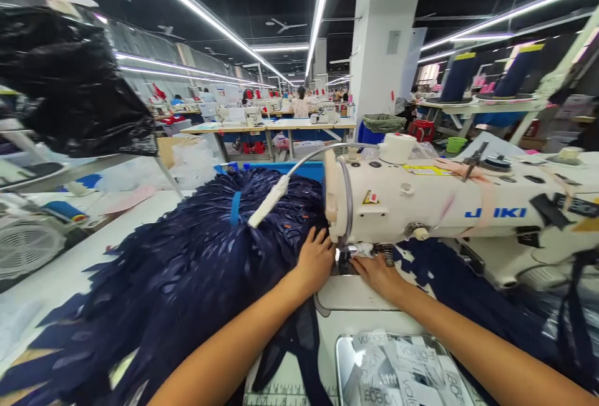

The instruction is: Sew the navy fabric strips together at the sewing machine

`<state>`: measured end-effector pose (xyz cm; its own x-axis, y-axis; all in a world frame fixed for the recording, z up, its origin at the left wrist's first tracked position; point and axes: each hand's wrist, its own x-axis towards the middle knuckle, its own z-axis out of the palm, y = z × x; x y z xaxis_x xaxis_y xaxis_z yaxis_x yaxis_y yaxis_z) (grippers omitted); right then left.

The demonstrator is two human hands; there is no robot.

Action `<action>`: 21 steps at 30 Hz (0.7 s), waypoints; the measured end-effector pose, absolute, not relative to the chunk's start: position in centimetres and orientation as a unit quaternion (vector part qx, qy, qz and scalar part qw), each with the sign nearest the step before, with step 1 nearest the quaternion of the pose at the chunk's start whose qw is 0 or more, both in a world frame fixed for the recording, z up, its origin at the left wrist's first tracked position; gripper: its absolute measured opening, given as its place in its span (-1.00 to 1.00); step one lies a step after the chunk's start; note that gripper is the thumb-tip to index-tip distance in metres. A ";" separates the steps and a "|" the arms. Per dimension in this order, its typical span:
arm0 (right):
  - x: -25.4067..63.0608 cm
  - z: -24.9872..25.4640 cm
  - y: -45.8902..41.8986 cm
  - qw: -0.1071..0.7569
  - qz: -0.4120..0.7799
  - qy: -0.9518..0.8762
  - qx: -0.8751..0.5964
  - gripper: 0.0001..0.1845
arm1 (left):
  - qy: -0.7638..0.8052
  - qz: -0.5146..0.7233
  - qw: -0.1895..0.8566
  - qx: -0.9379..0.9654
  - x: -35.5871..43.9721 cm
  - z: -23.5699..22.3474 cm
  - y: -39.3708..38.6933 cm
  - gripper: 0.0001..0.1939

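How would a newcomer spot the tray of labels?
Find the white sewing machine on the right, then look below its needle end. At the picture's bottom edge sits a shiny metal tray, heaped with white labels in dark lettering, unlike the navy fabric on either side.

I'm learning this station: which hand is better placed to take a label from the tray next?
Probably the right hand, nearer the tray; the left hand is farther, against navy fabric.

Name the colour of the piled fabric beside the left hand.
Dark navy blue fabric, best seen in the head view.
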<state>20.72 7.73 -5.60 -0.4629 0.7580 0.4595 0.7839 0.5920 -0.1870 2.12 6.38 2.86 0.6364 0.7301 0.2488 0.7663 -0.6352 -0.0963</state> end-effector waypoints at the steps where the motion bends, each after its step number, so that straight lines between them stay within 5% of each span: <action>1: 20.8 -5.2 7.5 0.260 -0.034 -0.845 -0.465 -0.66 | -0.416 -0.100 0.096 -0.899 1.7 3.1 5.8 -0.73; 8: 21.5 -1.6 4.5 0.241 -0.051 -0.861 -0.445 -0.71 | -0.385 -0.367 0.180 -0.827 -6.3 6.2 0.9 -0.78; 16: 19.1 1.2 0.7 0.258 0.002 -0.908 -0.331 -0.76 | -0.344 -0.103 0.305 -0.882 -8.2 5.9 -1.4 -0.67; 21: 19.9 2.1 -1.4 0.219 -0.009 -0.918 -0.331 -0.84 | -0.246 -0.157 0.310 -0.905 -7.6 4.1 -3.2 -0.75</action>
